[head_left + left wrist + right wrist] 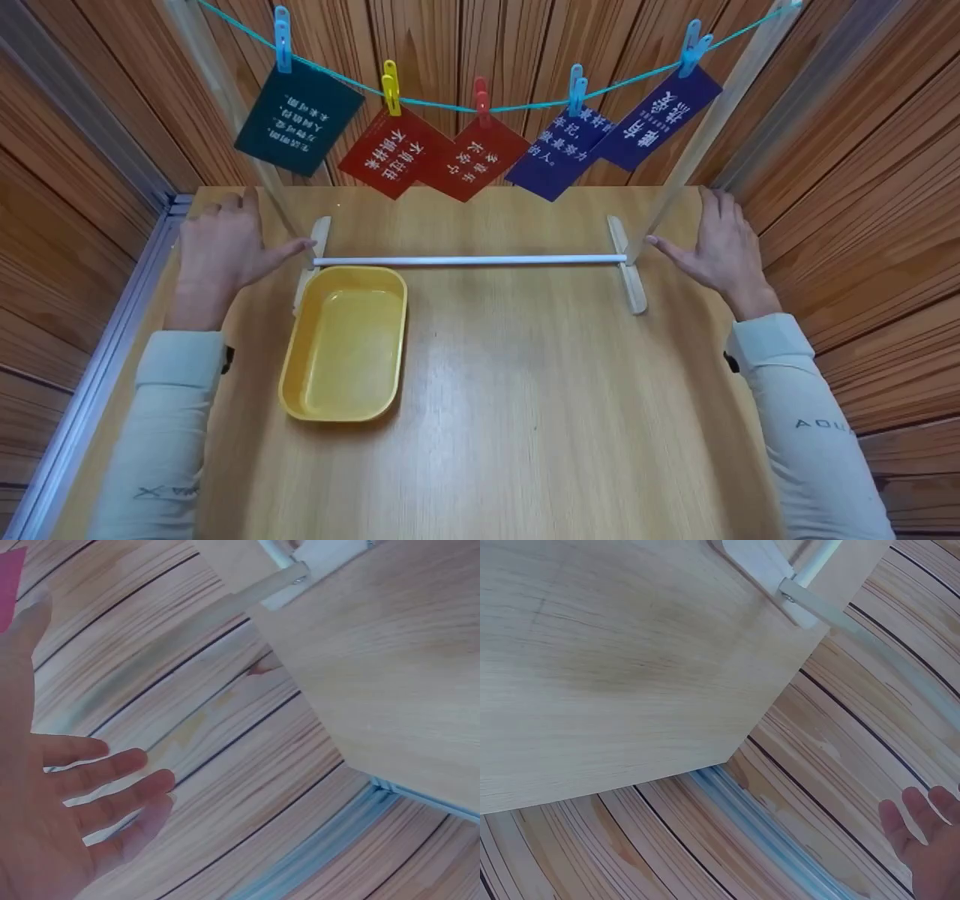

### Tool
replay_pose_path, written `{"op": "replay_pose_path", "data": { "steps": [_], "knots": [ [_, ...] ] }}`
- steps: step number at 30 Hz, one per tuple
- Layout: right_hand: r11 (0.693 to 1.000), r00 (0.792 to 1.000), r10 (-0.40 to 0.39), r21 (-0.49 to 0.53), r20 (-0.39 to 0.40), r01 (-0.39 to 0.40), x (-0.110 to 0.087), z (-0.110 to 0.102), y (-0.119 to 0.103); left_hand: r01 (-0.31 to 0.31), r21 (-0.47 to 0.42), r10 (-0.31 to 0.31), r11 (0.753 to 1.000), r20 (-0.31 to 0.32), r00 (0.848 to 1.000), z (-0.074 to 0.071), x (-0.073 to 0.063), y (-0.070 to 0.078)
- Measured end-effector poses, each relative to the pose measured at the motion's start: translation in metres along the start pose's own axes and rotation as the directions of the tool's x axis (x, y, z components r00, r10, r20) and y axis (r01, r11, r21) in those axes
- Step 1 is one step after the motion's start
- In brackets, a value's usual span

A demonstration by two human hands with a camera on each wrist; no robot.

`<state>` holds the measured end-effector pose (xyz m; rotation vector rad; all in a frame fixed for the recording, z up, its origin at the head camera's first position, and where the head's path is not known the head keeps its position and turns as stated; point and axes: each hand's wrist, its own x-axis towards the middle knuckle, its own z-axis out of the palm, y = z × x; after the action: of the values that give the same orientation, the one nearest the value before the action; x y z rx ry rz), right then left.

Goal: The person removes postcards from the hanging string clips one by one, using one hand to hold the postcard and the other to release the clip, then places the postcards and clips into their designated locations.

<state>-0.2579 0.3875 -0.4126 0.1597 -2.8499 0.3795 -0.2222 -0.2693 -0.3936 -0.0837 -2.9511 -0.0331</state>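
Note:
In the head view my left hand (221,244) is spread beside the left post of a wooden drying rack, thumb pointing at the post (277,199). On the other side my right hand (724,247) has its thumb towards the right post (694,150). Both hands hold nothing; whether the thumbs touch the rack I cannot tell. A turquoise cord (442,106) sags between the posts. From it hang a dark green card (296,120), two red cards (390,154), a blue card (559,154) and a purple card (656,124). Blue, yellow and red clothespins (391,88) clip them.
A yellow plastic tub (345,352) stands on the wooden table (510,420), in front of the rack's left foot (321,232). A white crossbar (472,260) joins both feet. Wood-panelled walls (885,247) surround the table, and a metal rail (97,382) runs along its left.

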Motion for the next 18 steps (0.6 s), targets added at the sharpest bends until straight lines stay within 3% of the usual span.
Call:
{"op": "replay_pose_path", "data": {
  "steps": [4, 8, 13, 18],
  "knots": [
    [0.999, 0.997, -0.024, 0.02, -0.069, 0.025, 0.0, 0.001, -0.004, -0.025, 0.0, 0.025, 1.0, -0.013, 1.0, -0.009, -0.003, 0.006],
    [0.997, 0.99, -0.044, 0.055, -0.132, 0.051, 0.0, 0.002, -0.009, -0.032, -0.028, 0.033, 0.999, 0.044, 0.998, -0.02, -0.004, 0.015],
    [0.993, 0.985, -0.048, 0.095, -0.168, 0.065, 0.0, 0.001, -0.018, -0.061, -0.04, 0.066, 0.997, 0.114, 0.991, -0.035, -0.004, 0.035],
    [0.988, 0.984, -0.042, 0.138, -0.171, 0.066, 0.003, -0.001, -0.029, -0.133, -0.069, 0.141, 0.989, 0.127, 0.982, -0.05, -0.006, 0.059]
  ]
}}
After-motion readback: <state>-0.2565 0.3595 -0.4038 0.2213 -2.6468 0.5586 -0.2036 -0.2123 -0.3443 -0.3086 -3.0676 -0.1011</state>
